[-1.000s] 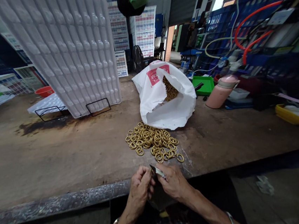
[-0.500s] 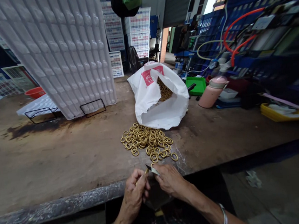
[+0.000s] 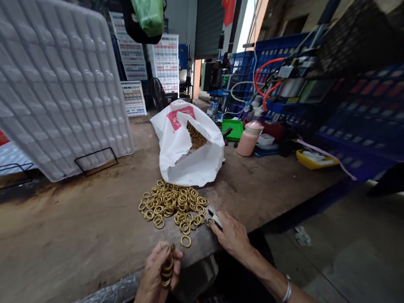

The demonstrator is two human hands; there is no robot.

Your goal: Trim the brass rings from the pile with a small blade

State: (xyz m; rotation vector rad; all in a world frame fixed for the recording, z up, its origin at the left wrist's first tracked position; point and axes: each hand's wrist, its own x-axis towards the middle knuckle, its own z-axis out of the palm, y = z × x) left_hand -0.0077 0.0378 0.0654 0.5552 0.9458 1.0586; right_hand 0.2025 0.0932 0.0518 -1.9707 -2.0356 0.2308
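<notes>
Several brass-coloured rings (image 3: pixel 167 273) are bunched in the closed fingers of my left hand (image 3: pixel 152 275), just past the table's front edge. My right hand (image 3: pixel 233 238) grips a small knife (image 3: pixel 214 218) with a dark blade and pale handle. Its fingertips are at a single ring (image 3: pixel 210 221) by the right side of the pile; whether they pinch it I cannot tell. The pile of brass rings (image 3: pixel 173 202) lies loose on the table, with one ring (image 3: pixel 185 241) apart at the front. Behind it a torn white sack (image 3: pixel 169 147) lies open, more rings inside.
Ribbed translucent plastic trays (image 3: pixel 74 87) stand at the left in a black wire holder (image 3: pixel 96 162). Right of the sack are a green tray (image 3: pixel 233 129), a pink bottle (image 3: pixel 249 140) and a yellow tray (image 3: pixel 317 160). White crates (image 3: pixel 165 59) are stacked behind.
My hands have moved apart: the right, with the knife, reached to the pile's right side, while the left drew back with its rings. The view has turned to the right.
</notes>
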